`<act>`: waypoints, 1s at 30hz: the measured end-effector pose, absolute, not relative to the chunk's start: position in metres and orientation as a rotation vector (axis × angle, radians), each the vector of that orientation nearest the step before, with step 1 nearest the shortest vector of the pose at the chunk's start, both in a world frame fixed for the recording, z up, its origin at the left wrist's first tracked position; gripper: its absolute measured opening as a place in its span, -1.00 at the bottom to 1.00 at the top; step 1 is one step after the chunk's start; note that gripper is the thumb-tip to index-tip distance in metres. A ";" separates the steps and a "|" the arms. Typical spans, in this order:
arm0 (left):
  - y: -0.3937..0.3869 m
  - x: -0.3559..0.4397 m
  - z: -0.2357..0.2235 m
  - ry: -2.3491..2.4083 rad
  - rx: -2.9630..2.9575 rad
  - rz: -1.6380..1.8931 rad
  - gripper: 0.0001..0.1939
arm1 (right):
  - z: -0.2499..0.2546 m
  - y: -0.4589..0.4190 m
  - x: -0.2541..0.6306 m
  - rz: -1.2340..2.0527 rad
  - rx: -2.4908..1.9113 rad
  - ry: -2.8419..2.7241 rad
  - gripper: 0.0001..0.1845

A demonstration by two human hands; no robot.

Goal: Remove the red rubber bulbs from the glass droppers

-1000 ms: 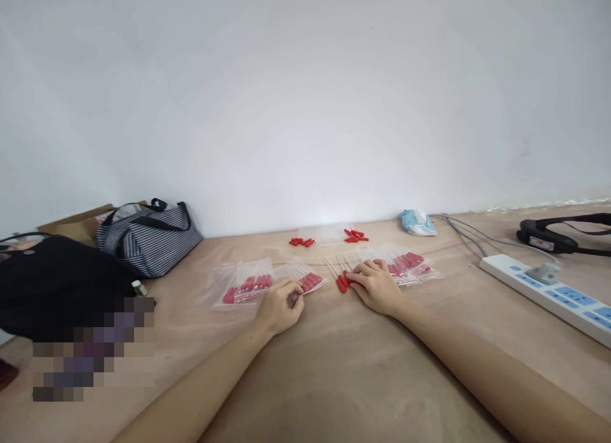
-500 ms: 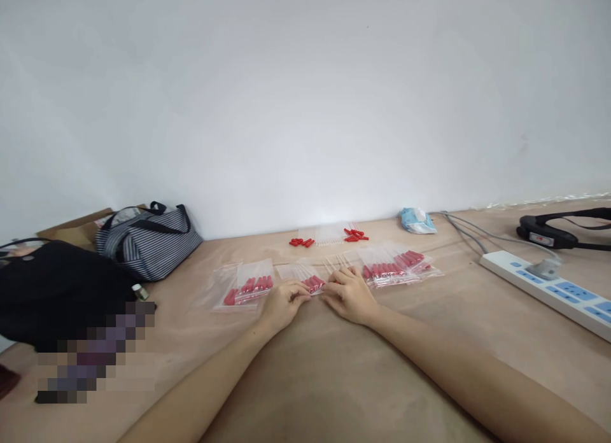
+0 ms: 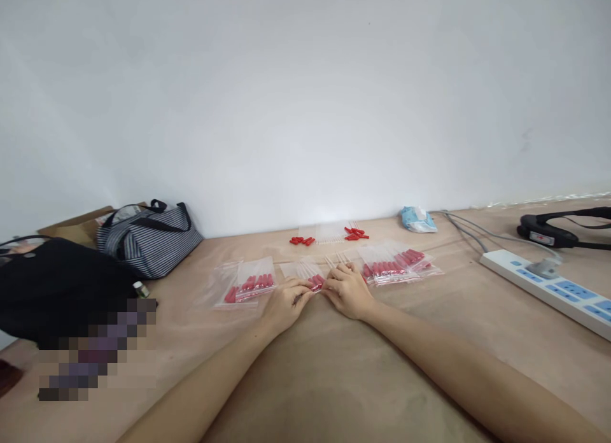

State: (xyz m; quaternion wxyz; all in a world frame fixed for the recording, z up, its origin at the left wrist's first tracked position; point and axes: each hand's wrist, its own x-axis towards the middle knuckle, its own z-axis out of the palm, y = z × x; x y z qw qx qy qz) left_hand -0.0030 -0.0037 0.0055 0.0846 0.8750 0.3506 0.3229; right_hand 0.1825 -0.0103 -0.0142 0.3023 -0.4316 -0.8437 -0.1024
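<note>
Between my hands lies a clear zip bag [image 3: 296,270] with several red-ended white sticks [image 3: 316,281] in it. My left hand [image 3: 285,302] is closed in a pinch on the bag's near edge. My right hand [image 3: 352,293], fingers bent together, grips the same edge at its right end. Thin white stick ends [image 3: 330,261] show just beyond the right fingers; whether that hand holds them I cannot tell. Left of my hands lies a filled clear bag [image 3: 256,282] of red-ended sticks. More filled bags [image 3: 387,267] overlap to the right, close to my right hand.
Farther back lie loose red pieces [image 3: 302,241], more red pieces [image 3: 356,234] and clear bags [image 3: 329,232]. A blue tissue pack [image 3: 418,219] sits by the wall. A power strip [image 3: 548,287] and black headset [image 3: 548,232] are right; a striped bag [image 3: 150,242] and black cloth [image 3: 62,290] left.
My left fingers have shifted slightly right along the bag's near edge, closer to my right fingers. My right hand keeps nearly the same place, its fingers drawn in a little.
</note>
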 end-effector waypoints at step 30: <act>-0.005 0.002 0.005 1.264 2.227 1.023 -0.85 | -0.010 -0.009 0.170 -0.168 -1.045 -2.235 -0.97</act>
